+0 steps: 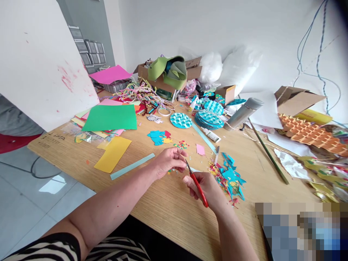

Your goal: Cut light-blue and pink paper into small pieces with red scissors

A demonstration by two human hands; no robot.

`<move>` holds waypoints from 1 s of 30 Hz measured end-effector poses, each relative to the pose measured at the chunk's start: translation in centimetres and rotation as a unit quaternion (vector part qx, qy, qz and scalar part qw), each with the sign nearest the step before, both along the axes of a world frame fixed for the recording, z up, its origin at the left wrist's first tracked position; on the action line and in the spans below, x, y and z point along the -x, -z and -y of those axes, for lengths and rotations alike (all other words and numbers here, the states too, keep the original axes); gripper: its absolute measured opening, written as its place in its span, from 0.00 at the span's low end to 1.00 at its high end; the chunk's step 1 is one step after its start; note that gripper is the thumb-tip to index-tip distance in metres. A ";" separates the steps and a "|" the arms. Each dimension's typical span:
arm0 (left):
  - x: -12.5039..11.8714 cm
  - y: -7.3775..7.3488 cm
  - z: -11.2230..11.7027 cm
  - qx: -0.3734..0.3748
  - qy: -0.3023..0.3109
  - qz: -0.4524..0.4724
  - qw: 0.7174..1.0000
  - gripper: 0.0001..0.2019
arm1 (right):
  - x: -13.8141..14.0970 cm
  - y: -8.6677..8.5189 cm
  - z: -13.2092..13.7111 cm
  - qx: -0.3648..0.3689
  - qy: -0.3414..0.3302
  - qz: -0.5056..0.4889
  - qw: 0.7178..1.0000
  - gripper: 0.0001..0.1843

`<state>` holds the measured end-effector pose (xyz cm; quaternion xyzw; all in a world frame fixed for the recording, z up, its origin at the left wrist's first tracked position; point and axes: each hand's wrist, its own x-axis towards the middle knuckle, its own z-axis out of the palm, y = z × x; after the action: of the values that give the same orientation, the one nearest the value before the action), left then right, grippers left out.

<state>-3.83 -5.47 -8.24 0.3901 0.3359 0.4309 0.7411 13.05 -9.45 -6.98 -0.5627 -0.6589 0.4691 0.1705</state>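
Head view: red-handled scissors (pixel 199 188) in hand

The right hand (pixel 210 185) grasps them above the table's (pixel 154 203) near middle. The left hand (pixel 169 163) curls beside their tips; whether it grips anything, I cannot tell. Blue scraps (pixel 231 175) lie right, a pale strip (pixel 132 166) left.

Red-handled scissors (pixel 198 187), slender, with narrow dark blades (closed or slightly parted, too small to tell). Sit gripped in the right hand (pixel 210 186), slanting, handle end toward the wearer, tips aimed away and leftward. Reach close to the fingertips of the left hand (pixel 171 162), over the wooden tabletop (pixel 163 203).
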 end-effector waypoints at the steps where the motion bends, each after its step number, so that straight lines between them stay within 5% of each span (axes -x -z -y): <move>1: 0.0 0.0 0.0 -0.001 0.000 0.001 1.000 0.19 | 0.0 -0.1 0.0 0.003 0.003 -0.002 1.000 0.27; 13: 0.0 -0.1 0.0 0.016 -0.005 -0.002 1.000 0.21 | -0.6 0.5 -0.3 -0.025 0.014 -0.029 0.999 0.26; 22: 0.0 -0.1 -0.1 0.021 -0.010 0.009 1.000 0.21 | -0.1 -1.1 -0.1 -0.046 0.111 -0.056 0.991 0.28; 30: 0.0 0.0 -0.2 0.023 -0.025 0.010 0.999 0.21 | -0.3 0.1 -0.3 -0.059 0.004 -0.030 0.998 0.27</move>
<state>-3.85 -5.32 -8.25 0.3598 0.3480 0.4450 0.7426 13.37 -9.18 -7.11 -0.5397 -0.6781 0.4452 0.2252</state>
